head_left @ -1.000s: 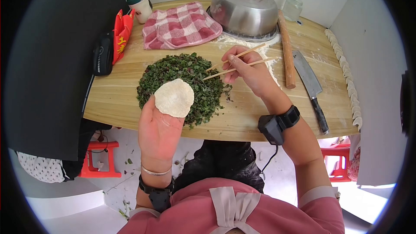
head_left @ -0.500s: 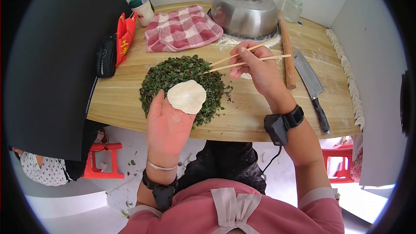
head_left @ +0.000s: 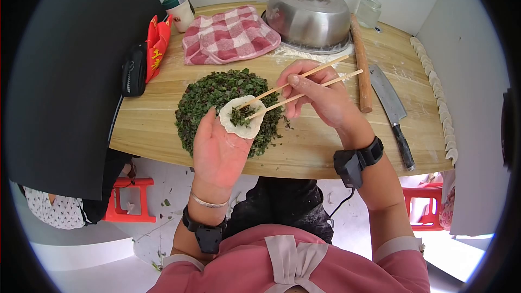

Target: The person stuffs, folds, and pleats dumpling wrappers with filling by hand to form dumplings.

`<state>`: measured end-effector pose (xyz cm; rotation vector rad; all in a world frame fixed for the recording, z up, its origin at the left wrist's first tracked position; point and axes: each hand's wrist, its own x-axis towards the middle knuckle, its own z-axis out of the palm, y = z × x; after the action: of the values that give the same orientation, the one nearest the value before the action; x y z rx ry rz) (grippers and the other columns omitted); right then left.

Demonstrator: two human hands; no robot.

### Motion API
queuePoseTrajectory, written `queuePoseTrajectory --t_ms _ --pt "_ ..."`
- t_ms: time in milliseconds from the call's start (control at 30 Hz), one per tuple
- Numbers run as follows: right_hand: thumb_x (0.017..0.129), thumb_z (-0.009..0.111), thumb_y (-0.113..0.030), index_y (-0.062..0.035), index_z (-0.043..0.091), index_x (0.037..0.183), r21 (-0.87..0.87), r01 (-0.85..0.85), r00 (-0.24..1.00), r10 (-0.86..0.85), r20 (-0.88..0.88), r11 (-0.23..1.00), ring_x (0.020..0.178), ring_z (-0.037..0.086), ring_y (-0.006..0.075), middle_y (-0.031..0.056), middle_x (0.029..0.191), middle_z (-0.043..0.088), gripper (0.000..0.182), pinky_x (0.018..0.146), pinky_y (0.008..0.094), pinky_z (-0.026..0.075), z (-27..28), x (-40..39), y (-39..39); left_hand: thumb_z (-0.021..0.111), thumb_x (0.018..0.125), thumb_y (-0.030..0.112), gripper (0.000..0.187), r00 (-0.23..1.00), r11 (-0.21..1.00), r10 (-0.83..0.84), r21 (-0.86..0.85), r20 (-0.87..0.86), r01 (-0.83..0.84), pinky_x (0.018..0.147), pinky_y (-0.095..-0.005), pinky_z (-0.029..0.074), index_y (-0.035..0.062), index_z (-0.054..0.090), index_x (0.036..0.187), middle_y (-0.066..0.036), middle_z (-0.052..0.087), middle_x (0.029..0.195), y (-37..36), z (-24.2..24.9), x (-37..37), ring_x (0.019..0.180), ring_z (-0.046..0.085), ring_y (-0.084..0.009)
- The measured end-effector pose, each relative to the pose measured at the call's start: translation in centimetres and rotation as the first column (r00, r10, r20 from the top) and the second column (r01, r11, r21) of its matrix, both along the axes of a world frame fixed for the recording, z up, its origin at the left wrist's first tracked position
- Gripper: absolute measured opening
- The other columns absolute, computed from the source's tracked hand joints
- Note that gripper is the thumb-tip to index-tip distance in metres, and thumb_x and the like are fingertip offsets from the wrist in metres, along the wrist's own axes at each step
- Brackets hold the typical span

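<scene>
My left hand [head_left: 221, 154], palm up, supports a round dumpling wrapper [head_left: 230, 127] on its fingers, the thumb standing apart at the side. On the wrapper lies a small clump of chopped green filling [head_left: 240, 116]. My right hand [head_left: 324, 97] grips a pair of wooden chopsticks [head_left: 332, 63], whose tips touch that clump. Behind and beneath my left hand spreads a big heap of chopped dark-green leaves [head_left: 209, 95] on the wooden table [head_left: 146, 125].
Towards the back are a checked cloth [head_left: 230, 32], an upturned metal basin [head_left: 307, 16], a glass jar [head_left: 369, 12] and a bottle [head_left: 178, 8]. A rolling pin [head_left: 362, 70] and a cleaver [head_left: 388, 95] lie right. Folded dumplings [head_left: 437, 92] line the right edge.
The chopsticks have moved from the heap leftward and down onto the wrapper, which now carries filling. My left hand has shifted slightly right.
</scene>
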<state>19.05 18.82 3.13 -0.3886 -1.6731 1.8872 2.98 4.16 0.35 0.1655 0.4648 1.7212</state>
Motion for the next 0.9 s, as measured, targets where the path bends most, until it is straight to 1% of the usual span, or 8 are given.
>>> queuePoseTrajectory --t_ms 100,167,400,467,567,700,767,900 --pt "0.095 0.054 -0.017 0.0009 0.061 0.095 -0.002 0.012 0.999 -0.013 -0.032 1.0 0.058 0.064 0.0147 0.0066 0.075 0.06 0.019 0.052 0.0234 0.053 0.34 0.32 0.14 0.032 0.101 0.032 0.048 1.0 1.0 0.017 0.002 -0.004 -0.017 0.105 -0.041 0.039 -0.004 0.044 0.129 -0.018 0.054 0.128 -0.03 -0.12 -0.12 0.12 0.051 -0.0291" --pt "0.095 0.053 -0.017 0.0009 0.061 0.094 -0.021 0.02 0.994 -0.022 -0.103 1.0 0.058 0.064 0.0146 0.0063 0.074 0.06 0.019 0.051 0.0234 0.052 0.38 0.4 0.25 0.031 0.101 0.032 0.048 0.999 1.0 0.03 0.01 -0.018 -0.029 0.105 -0.0413 0.039 -0.0043 0.044 0.129 -0.018 0.053 0.128 -0.1 0.01 -0.13 0.119 0.051 -0.0293" --pt "0.095 0.053 -0.017 0.0005 0.06 0.092 0.038 0.026 1.0 -0.026 0.0 0.999 0.055 0.063 0.015 0.0063 0.073 0.06 0.019 0.049 0.0236 0.051 0.4 0.22 0.01 0.031 0.101 0.032 0.048 1.0 1.0 0.025 0.009 -0.001 -0.025 0.105 -0.0426 0.04 -0.0044 0.044 0.129 -0.018 0.053 0.129 -0.28 0.38 0.02 0.12 0.051 -0.0303" --pt "0.095 0.053 -0.019 0.0003 0.06 0.092 0.01 0.006 0.992 -0.005 -0.126 1.0 0.054 0.062 0.015 0.0062 0.072 0.06 0.021 0.048 0.0237 0.051 0.45 0.57 0.39 0.031 0.101 0.031 0.048 1.0 1.0 0.026 0.012 0.004 -0.026 0.105 -0.0429 0.04 -0.0044 0.043 0.13 -0.018 0.053 0.129 -0.3 0.34 0.01 0.12 0.051 -0.0305" --pt "0.095 0.053 -0.019 0.0 0.06 0.091 -0.024 0.036 0.988 -0.04 -0.15 0.999 0.054 0.062 0.0151 0.0058 0.072 0.059 0.021 0.047 0.0236 0.051 0.34 0.55 0.63 0.031 0.101 0.031 0.047 0.999 0.999 0.037 0.008 0.006 -0.037 0.105 -0.0431 0.04 -0.0044 0.043 0.13 -0.018 0.053 0.129 -0.31 0.36 0.11 0.12 0.051 -0.0307" --pt "0.096 0.052 -0.018 -0.0004 0.059 0.091 -0.048 0.052 0.986 -0.059 -0.157 0.997 0.054 0.062 0.0154 0.0053 0.072 0.058 0.02 0.048 0.024 0.051 0.26 0.52 0.79 0.031 0.101 0.031 0.047 0.999 0.999 0.041 0.005 0.01 -0.041 0.105 -0.0436 0.039 -0.0045 0.043 0.13 -0.019 0.052 0.13 -0.37 0.46 0.21 0.12 0.051 -0.031" --pt "0.096 0.052 -0.018 -0.0008 0.058 0.091 -0.023 0.02 0.997 -0.021 -0.075 1.0 0.055 0.062 0.0156 0.0054 0.071 0.058 0.019 0.048 0.0246 0.051 -0.04 0.43 0.78 0.031 0.101 0.031 0.048 0.999 0.999 0.05 0.017 -0.002 -0.05 0.105 -0.044 0.039 -0.0045 0.043 0.13 -0.019 0.052 0.13 -0.39 0.46 0.26 0.12 0.051 -0.0313" --pt "0.096 0.052 -0.019 -0.0012 0.059 0.09 -0.01 0.029 0.993 -0.03 -0.114 1.0 0.054 0.062 0.0155 0.0056 0.071 0.058 0.02 0.048 0.0249 0.051 0.38 0.36 0.32 0.031 0.101 0.031 0.048 0.999 0.999 0.036 0.031 -0.006 -0.036 0.105 -0.0438 0.039 -0.0044 0.042 0.131 -0.019 0.052 0.129 -0.43 0.36 0.31 0.12 0.051 -0.0311"
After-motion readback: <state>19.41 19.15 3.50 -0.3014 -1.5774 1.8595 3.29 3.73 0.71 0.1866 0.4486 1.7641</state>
